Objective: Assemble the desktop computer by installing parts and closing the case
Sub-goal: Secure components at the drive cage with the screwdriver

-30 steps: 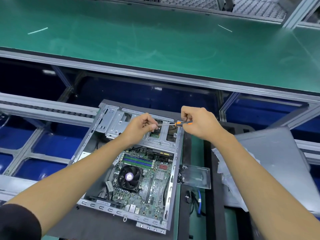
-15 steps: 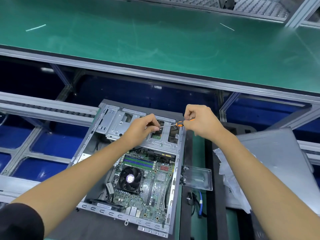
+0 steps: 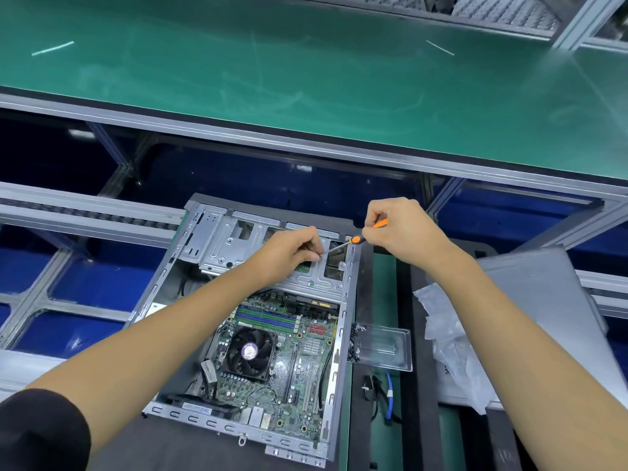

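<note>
Hidden: I can't see the screw – my left hand (image 3: 289, 254) covers the screwdriver (image 3: 353, 240) tip.
Right hand (image 3: 404, 232): fingers curled tight round the orange handle.
Left hand: fingers pinch the shaft, over the computer case (image 3: 343, 321) drive bracket (image 3: 224, 243).

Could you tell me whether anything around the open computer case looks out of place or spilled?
Mostly tidy, but small dark screws lie loose at the left edge of the clear plastic tray, against the case, as if spilled. Crumpled plastic wrapping lies on the grey side panel.

Factory assembly line, green conveyor belt (image 3: 306, 79) (aluminium-framed), open computer case (image 3: 258, 334)
</note>
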Demonstrator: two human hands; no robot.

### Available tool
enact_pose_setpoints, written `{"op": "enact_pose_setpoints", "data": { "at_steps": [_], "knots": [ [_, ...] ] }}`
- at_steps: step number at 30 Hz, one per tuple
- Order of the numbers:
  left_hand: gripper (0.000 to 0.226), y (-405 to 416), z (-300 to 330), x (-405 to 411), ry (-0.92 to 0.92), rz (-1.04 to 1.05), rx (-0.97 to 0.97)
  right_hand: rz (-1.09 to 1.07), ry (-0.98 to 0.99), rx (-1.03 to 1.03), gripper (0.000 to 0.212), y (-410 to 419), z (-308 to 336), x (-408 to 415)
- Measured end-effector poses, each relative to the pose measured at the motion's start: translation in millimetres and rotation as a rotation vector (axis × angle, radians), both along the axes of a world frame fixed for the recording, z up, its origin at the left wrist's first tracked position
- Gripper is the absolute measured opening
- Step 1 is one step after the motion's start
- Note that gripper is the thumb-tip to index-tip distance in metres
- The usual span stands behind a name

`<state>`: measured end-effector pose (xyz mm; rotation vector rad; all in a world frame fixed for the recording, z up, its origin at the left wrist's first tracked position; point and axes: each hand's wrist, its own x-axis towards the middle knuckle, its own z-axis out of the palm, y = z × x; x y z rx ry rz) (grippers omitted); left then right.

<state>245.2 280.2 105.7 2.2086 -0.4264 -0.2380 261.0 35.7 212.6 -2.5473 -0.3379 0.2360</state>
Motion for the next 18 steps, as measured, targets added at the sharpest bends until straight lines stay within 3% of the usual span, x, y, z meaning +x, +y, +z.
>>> {"op": "enact_pose_setpoints", "data": {
  "at_steps": [10,18],
  "knots": [
    [0.020,-32.7,7.8,15.3,0.003,-0.039,0.096,0.080,-0.017,-0.117,0.016,-13.3,17.7,7.3],
    [0.002,-47.5,11.9,22.4,-0.007,-0.102,0.207,0.116,-0.013,-0.170,0.018,-19.9,18.0,9.9]
  ]
}}
